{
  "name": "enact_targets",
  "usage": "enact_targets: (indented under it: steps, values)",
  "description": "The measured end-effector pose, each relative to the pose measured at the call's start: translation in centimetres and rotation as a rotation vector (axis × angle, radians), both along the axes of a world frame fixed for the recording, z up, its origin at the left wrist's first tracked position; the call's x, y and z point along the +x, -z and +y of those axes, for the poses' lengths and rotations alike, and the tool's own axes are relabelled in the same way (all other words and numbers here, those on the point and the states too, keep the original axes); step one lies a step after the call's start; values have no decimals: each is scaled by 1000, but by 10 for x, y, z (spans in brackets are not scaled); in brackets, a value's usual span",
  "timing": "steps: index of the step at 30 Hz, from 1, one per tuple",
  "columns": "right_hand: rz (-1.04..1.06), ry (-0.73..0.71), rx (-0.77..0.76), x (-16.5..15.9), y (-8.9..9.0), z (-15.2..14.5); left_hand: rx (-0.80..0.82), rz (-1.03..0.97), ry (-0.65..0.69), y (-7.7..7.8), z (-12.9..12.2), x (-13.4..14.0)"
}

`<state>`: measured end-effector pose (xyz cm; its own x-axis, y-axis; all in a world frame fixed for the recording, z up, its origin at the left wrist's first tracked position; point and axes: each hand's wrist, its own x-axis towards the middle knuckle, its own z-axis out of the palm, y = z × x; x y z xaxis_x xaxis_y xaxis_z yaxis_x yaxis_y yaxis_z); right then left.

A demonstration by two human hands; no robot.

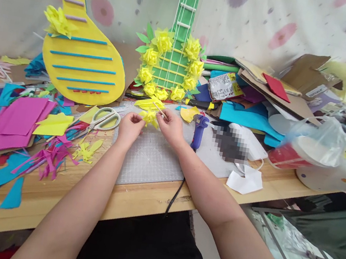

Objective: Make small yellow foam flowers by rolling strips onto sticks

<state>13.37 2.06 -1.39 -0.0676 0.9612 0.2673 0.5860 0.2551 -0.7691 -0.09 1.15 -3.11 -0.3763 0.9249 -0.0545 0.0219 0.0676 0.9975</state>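
Two bare hands meet over 1 grey cutting mat (150,161) on the wooden worktop (134,198); L hand (130,128) has its fingers pinched tog. on the left edge of 1 yellow paper flower (150,118), hardly any gap; R hand (171,125) has its fingers pinched on 1 thin stick (159,109), tip end up-left, just above the same flower; so the flower's betw. the 2 hands, nr the mat's back edge, w/ some yellow paper strips (148,104) right behind it.

On the mat, R of the hands, 1 purple glue gun (199,132), its 1 black cord (174,199) hanging over the front edge; L of the mat, 1 pr scissors (105,120) w/ pale handles, then at least 2 magenta sheets (15,119) + many blue and magenta scraps.

2 instrument cutouts stand at the back: 1 yellow cutout (86,54) w/ 5 blue strips, 4 purple ones and 1 yellow bloom; 1 green cutout (174,65) ringed by approx. 9 yellow blooms; far R, 1 red-and-white cup (299,152) in a clear bag.
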Motion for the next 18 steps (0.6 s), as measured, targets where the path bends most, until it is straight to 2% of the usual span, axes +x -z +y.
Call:
enact_targets:
  steps: [4, 7, 18]
  values:
    - [25, -3, 9, -1, 0, -2, -27, -146, -57, -9, -1, 3]
    - [39, 8, -1, -2, 0, -3, -31, -220, -36, -13, -2, 3]
    - [54, 28, -26, 0, 8, 5, 44, -308, 32, -8, -2, 6]
